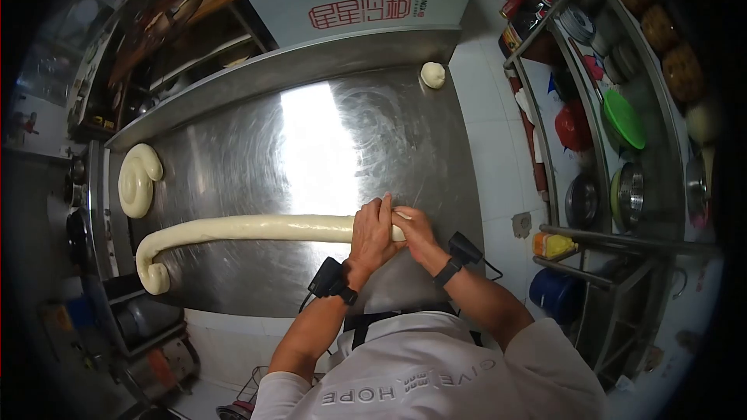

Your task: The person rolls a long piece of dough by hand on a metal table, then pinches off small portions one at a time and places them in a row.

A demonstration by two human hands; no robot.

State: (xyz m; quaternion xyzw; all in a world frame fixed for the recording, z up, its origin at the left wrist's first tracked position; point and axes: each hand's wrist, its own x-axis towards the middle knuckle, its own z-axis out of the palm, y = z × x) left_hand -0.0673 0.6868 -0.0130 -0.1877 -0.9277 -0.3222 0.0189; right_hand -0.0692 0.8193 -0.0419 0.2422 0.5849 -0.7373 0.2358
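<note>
A long, smooth dough rope [257, 227] lies across the steel worktop, its far-left end curled toward the front edge. My left hand [373, 235] is wrapped over the rope near its right end. Close beside it, my right hand [416, 233] has its fingers closed round the right tip of the rope. The two hands touch or nearly touch. A coiled piece of dough [137, 180] rests at the left side of the worktop. One small dough ball [433, 75] sits at the back right corner.
The steel worktop [226, 132] has a raised back edge, with a white chest freezer [358, 0] behind it. On the right stands a metal rack [615, 245] with bowls, a green basket [624, 120] and a blue pot [555, 291]. Shelves with cookware are at the left.
</note>
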